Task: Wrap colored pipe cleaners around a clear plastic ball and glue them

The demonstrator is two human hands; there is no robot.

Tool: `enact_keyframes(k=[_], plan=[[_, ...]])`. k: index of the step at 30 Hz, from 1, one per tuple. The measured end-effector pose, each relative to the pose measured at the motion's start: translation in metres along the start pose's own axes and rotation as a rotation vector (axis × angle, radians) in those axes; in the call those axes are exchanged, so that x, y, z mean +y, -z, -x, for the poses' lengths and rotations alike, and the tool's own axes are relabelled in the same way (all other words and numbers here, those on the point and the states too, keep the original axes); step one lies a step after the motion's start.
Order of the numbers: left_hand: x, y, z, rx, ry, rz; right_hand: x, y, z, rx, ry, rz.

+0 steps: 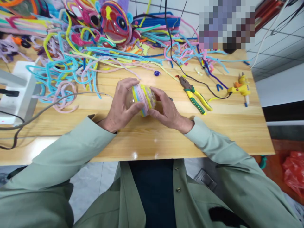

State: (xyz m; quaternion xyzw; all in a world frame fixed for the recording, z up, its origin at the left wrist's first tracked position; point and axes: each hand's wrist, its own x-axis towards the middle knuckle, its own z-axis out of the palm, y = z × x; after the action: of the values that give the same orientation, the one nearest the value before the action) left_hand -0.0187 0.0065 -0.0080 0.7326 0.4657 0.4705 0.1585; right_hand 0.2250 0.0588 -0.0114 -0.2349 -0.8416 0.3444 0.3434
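Note:
A clear rounded object (143,98), banded with yellow, lilac and light blue pipe cleaners, is held between both hands above the wooden table. My left hand (123,106) wraps round its left side, with the thumb across the front. On the right side, my right hand (166,109) grips it with curved fingers and thumb. Pliers (193,95) with yellow and green handles lie open to the right of my right hand. A small dark blue coil (157,73) sits beyond the held object.
Tangled pipe cleaners (68,66) cover the back and left of the table (147,142). Decorated round figures (116,23) stand behind. A yellow glue gun (241,89) with a black cord lies at right. A white power strip (21,91) and grey cable are at left.

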Motion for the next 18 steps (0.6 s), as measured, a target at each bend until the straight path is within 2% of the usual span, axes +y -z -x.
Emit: enact_keyframes(k=[2,5,10,18], plan=[[0.0021,0.001,-0.0018,-0.009,-0.05,-0.007,-0.0012,0.0001,-0.0003,0.0,-0.045,0.0],[0.0044,0.0009,-0.0026,-0.015,-0.021,0.003,-0.0007,-0.0005,-0.0006,-0.009,-0.074,-0.009],[0.0062,0.0002,-0.0017,-0.018,0.042,0.0,0.0045,-0.0033,0.0,0.006,0.001,0.015],[0.0096,0.0013,-0.0034,-0.021,0.034,0.008,0.0055,-0.0035,-0.0006,-0.006,0.052,0.107]])
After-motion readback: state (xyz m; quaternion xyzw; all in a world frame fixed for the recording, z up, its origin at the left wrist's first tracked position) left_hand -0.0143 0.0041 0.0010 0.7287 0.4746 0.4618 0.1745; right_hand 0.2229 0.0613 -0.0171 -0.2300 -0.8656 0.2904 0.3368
